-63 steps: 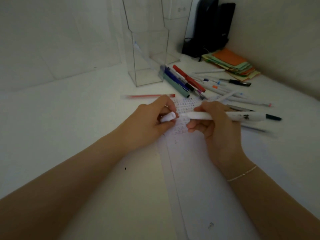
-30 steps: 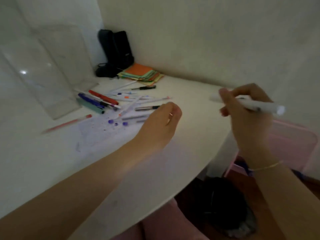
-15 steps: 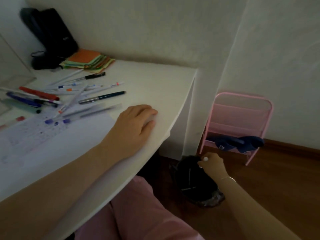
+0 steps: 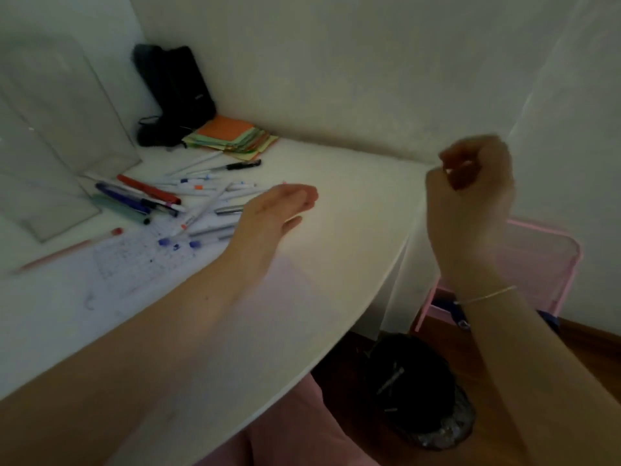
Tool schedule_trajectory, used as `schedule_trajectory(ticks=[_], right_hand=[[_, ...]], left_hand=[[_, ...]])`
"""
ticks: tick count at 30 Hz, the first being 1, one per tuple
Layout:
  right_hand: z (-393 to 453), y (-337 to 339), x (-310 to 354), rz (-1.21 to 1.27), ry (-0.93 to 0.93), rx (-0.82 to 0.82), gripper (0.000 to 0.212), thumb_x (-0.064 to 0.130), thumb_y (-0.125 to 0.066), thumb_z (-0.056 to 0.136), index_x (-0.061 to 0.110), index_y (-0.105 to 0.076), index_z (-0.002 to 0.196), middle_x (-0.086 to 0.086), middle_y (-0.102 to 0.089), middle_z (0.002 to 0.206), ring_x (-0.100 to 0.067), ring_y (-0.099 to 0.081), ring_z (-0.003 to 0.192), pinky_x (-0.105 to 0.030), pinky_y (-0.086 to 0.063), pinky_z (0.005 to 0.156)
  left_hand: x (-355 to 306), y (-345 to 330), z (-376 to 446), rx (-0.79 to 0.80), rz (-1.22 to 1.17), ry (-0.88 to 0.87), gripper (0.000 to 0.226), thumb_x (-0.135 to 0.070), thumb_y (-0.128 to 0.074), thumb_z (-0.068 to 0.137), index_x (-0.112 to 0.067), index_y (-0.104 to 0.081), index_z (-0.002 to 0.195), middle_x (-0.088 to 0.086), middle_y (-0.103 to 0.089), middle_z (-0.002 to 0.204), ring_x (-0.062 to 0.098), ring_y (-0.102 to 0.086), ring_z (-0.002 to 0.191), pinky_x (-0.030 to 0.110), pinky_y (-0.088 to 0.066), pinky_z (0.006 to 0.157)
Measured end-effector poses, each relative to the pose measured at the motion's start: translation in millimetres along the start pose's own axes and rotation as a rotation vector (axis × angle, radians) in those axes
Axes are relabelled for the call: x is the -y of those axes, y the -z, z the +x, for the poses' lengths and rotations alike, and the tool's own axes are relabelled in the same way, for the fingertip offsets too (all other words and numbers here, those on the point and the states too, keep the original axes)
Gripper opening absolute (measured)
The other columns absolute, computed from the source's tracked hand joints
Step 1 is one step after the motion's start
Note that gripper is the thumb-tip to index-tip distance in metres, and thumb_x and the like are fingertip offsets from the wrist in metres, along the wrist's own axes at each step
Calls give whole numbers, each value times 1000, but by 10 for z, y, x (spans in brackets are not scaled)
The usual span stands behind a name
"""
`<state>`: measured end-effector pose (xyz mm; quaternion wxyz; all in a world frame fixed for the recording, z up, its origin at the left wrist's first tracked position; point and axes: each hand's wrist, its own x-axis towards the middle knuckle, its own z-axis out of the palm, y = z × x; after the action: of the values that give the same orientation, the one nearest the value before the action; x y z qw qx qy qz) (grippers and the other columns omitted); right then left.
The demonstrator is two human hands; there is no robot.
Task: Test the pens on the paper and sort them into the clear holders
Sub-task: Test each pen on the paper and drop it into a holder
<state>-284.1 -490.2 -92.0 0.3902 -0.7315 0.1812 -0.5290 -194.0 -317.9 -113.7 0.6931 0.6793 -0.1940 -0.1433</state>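
— White tabletop [image 4: 342, 210], pens [image 4: 188, 196] heaped by the clear holders [image 4: 57, 156]. Which step is this?

— Between pens, I judge. My right hand [image 4: 470, 193] hangs off the tabletop's edge, fingers curled, nothing in it. My left hand [image 4: 279, 210] hovers relaxed beside the heap, just past the scribbled paper [image 4: 134, 260].

— Next?

— Pick one untested pen from the pile without scattering the others, then try it on the paper.

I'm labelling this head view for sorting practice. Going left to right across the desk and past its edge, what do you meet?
Clear holders → pile of pens → left hand → right hand → pink rack.
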Motion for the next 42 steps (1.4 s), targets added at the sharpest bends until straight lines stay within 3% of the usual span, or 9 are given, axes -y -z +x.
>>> schedule_trajectory(ticks=[5,9,11,16,24,29,32,37,42], right_hand=[[-20,-860,665,21,260,395,18,-1,-53,69,11,-63,79,-4,-56,83,-10,-51,68,-19,-43,68],[-361,-1475,777,-308,252,1061,30,7,-57,82,14,-59,111,-9,-54,119,-24,-51,110,-32,-41,94],[-545,-1649,786,-497,342,1226,32,10,-55,86,13,-53,118,-10,-49,125,-26,-47,117,-32,-39,94],[-780,-1806,777,-767,477,1205,30,16,-50,90,16,-47,120,-8,-49,123,-26,-48,113,-34,-40,89],[-723,-1871,810,-864,588,1173,18,22,-46,94,19,-55,110,-4,-58,114,-21,-58,100,-30,-43,77],[-625,-1846,995,-15,162,867,3,16,-59,90,17,-61,92,-1,-66,87,-21,-63,82,-34,-52,78],[-667,-1832,1148,388,-262,925,3,12,-58,91,10,-56,92,-4,-69,77,-21,-68,72,-30,-57,62],[-920,-1819,1213,609,-513,1028,8,5,-59,89,0,-55,94,-11,-72,75,-23,-72,69,-29,-58,59],[-1053,-1887,1162,610,-546,1132,27,1,-67,80,8,-44,69,-5,-56,50,-15,-52,45,-23,-45,42]], left_hand=[[-198,800,-72,-229,275,-118,14,-4,-56,90,-12,-67,93,-3,-67,95,-3,-62,81,6,-46,69],[-90,1467,-289,-340,671,-109,21,-4,-55,89,-23,-65,92,-5,-64,102,3,-58,90,0,-39,65],[-5,1677,-414,-356,817,-87,21,-5,-55,88,-21,-66,96,-4,-62,105,8,-55,96,0,-34,71],[278,1912,-556,-240,1026,-125,18,-12,-57,87,-16,-68,101,2,-63,106,21,-58,101,25,-42,94],[463,1919,-587,-228,1125,-270,21,-17,-50,92,-15,-64,107,2,-61,110,19,-56,96,38,-47,87],[444,1902,-623,-252,1140,-313,26,-29,-49,93,-14,-61,111,2,-61,111,19,-56,100,32,-44,90],[317,1841,-695,-282,1088,-328,51,-54,-33,91,-21,-53,124,-4,-58,123,12,-50,113,26,-35,98],[231,1734,-757,-268,842,-324,46,-51,-34,94,-22,-50,127,-14,-56,99,-4,-53,82,6,-38,76],[241,1758,-762,-226,824,-420,38,-40,-29,97,-17,-57,108,-14,-55,81,1,-51,68,7,-37,63]])
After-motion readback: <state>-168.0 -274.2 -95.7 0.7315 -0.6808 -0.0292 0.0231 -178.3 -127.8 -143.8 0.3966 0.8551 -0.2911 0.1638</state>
